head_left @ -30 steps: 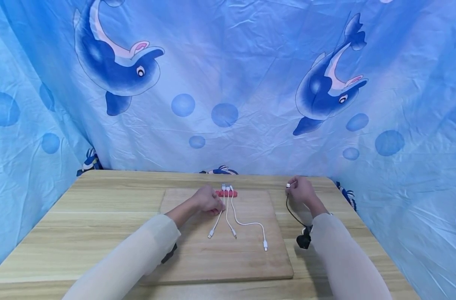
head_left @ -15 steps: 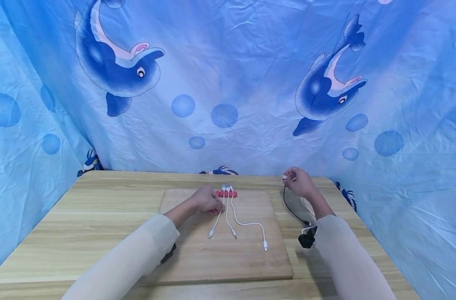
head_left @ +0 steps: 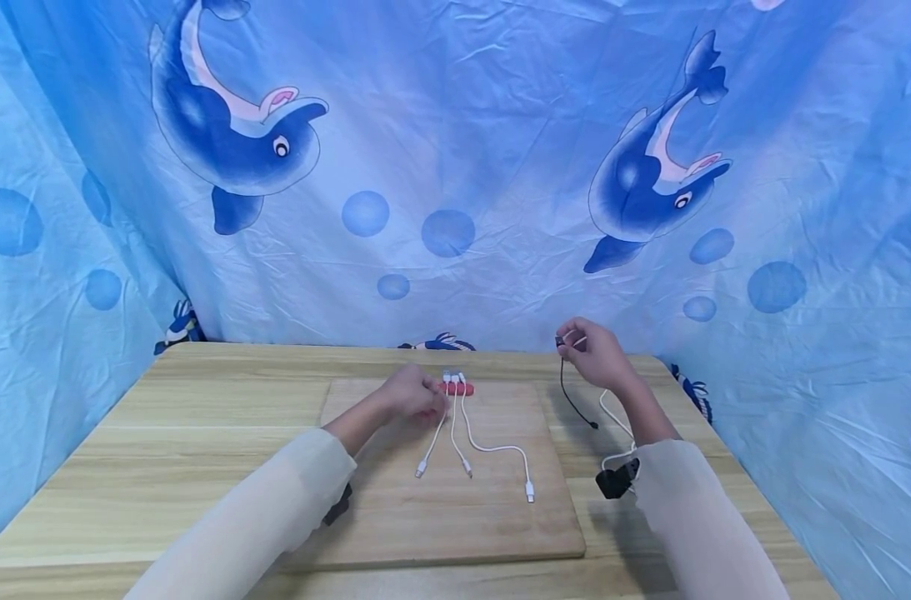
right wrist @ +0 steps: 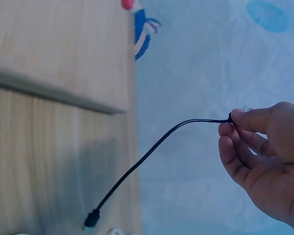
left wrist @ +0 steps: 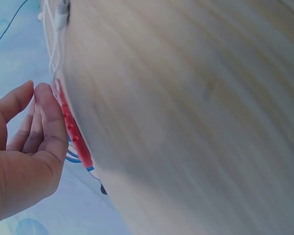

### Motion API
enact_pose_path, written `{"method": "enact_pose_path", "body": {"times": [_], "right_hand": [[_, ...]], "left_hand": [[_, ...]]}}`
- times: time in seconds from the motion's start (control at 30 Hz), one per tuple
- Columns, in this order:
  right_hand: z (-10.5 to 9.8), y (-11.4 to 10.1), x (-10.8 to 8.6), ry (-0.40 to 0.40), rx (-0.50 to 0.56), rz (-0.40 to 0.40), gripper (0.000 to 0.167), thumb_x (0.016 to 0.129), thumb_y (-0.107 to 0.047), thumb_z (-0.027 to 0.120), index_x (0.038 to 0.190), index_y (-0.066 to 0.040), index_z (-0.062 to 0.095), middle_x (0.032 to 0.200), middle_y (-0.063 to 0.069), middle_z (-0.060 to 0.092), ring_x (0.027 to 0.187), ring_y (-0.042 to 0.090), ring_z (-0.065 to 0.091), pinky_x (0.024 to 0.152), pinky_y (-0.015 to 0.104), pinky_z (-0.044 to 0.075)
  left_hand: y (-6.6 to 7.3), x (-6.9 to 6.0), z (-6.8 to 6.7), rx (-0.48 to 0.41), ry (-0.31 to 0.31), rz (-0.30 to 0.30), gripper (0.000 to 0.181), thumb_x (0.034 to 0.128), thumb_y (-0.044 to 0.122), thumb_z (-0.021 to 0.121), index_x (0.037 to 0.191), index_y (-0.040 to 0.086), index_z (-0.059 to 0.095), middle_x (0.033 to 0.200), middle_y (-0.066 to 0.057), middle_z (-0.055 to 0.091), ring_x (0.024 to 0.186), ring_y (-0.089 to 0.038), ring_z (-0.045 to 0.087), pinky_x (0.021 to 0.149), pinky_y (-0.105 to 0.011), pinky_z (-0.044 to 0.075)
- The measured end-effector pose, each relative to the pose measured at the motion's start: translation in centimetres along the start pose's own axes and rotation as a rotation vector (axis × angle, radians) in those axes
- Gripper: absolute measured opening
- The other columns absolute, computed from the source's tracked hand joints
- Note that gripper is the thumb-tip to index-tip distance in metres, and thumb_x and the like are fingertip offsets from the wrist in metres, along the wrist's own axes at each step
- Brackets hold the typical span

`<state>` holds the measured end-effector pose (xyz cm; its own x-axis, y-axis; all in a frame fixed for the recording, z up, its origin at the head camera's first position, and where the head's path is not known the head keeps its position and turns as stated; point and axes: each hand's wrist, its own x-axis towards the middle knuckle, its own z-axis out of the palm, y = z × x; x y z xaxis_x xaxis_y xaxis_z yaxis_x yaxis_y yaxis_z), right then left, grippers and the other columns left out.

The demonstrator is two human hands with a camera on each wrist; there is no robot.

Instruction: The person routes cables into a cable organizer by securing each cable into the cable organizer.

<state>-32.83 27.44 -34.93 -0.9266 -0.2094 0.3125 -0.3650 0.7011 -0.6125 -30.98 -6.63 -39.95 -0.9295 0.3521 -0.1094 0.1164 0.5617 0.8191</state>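
My right hand (head_left: 593, 354) pinches one end of a short black USB cable (head_left: 571, 400) between thumb and index finger, raised at the table's back right. In the right wrist view the cable's black plug (right wrist: 92, 218) hangs at its free end. Over the wooden board (head_left: 425, 525), my left hand (head_left: 410, 393) is beside a red cable holder (head_left: 461, 388). Its thumb and index fingertips are close together with nothing visible between them in the left wrist view. Three white charging cables (head_left: 493, 447) run from the red holder toward the board's front.
A looped white cable (head_left: 614, 414) lies on the table right of the board, partly behind my right forearm. Black devices (head_left: 613, 482) sit under both wrists. A blue dolphin-print curtain (head_left: 455, 167) rises behind the table's back edge.
My right hand has risen and shifted left, lifting the black cable so its lower end hangs in the air. The left hand has stayed almost in place, lifting slightly.
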Motion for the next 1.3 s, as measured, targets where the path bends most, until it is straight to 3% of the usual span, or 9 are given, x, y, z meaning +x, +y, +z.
{"method": "enact_pose_path", "body": {"times": [0.17,0.4,0.57,0.77,0.9,1.07,1.3], "right_hand": [[-0.4,-2.1,0.0,0.01,-0.001,-0.037,0.021,0.096,-0.003,0.069,0.117,-0.003,0.064,0.096,0.014,0.068,0.084,0.028,0.071,0.07,0.035,0.055],[-0.3,-5.2,-0.2,0.029,0.001,-0.123,0.022,0.097,-0.004,0.069,0.118,-0.005,0.066,0.095,0.012,0.069,0.083,0.026,0.071,0.069,0.037,0.056],[0.1,-7.4,-0.2,0.056,0.019,-0.192,0.023,0.096,-0.003,0.07,0.119,-0.004,0.067,0.096,0.013,0.07,0.082,0.026,0.071,0.07,0.038,0.056],[1.2,-9.6,-0.2,0.045,0.061,-0.26,0.023,0.098,-0.003,0.068,0.12,-0.003,0.066,0.095,0.01,0.069,0.08,0.024,0.07,0.068,0.038,0.057],[2.1,-10.8,-0.1,0.046,0.073,-0.308,0.022,0.097,-0.003,0.069,0.119,-0.002,0.066,0.092,0.01,0.069,0.08,0.027,0.071,0.067,0.038,0.057],[3.2,-12.2,-0.1,0.034,0.098,-0.34,0.023,0.097,-0.002,0.069,0.119,-0.003,0.066,0.092,0.009,0.07,0.081,0.027,0.071,0.07,0.038,0.058],[4.9,-13.8,-0.1,0.051,0.143,-0.397,0.021,0.097,-0.003,0.07,0.118,-0.004,0.067,0.093,0.007,0.07,0.081,0.021,0.07,0.072,0.035,0.058]], "left_hand": [[0.3,0.3,0.1,-0.019,0.016,0.044,0.009,0.0885,0.01,0.077,0.083,0.004,0.079,0.069,-0.001,0.071,0.068,-0.014,0.061,0.063,-0.022,0.05],[0.8,0.2,0.8,-0.121,0.022,0.04,0.008,0.0893,0.012,0.079,0.094,0.006,0.08,0.087,-0.003,0.074,0.074,-0.014,0.062,0.064,-0.025,0.053],[1.5,0.1,0.9,-0.2,-0.007,0.118,0.012,0.0918,0.013,0.076,0.101,0.005,0.078,0.1,-0.009,0.078,0.08,-0.019,0.069,0.069,-0.027,0.057],[2.3,0.1,0.9,-0.251,-0.009,0.186,0.025,0.0931,0.02,0.077,0.111,0.003,0.075,0.098,-0.011,0.077,0.096,-0.035,0.073,0.08,-0.032,0.059],[2.8,0.1,0.9,-0.32,0.002,0.243,0.028,0.093,0.016,0.077,0.116,0.0,0.074,0.099,-0.011,0.078,0.097,-0.034,0.074,0.082,-0.034,0.061],[3.3,-0.2,0.8,-0.395,0.016,0.263,0.03,0.0918,0.016,0.078,0.117,0.0,0.074,0.101,-0.015,0.077,0.096,-0.036,0.074,0.083,-0.036,0.061],[3.1,-1.1,0.7,-0.467,0.001,0.318,0.026,0.0952,0.011,0.073,0.114,-0.008,0.071,0.094,-0.014,0.077,0.091,-0.027,0.075,0.089,-0.043,0.06]]}}
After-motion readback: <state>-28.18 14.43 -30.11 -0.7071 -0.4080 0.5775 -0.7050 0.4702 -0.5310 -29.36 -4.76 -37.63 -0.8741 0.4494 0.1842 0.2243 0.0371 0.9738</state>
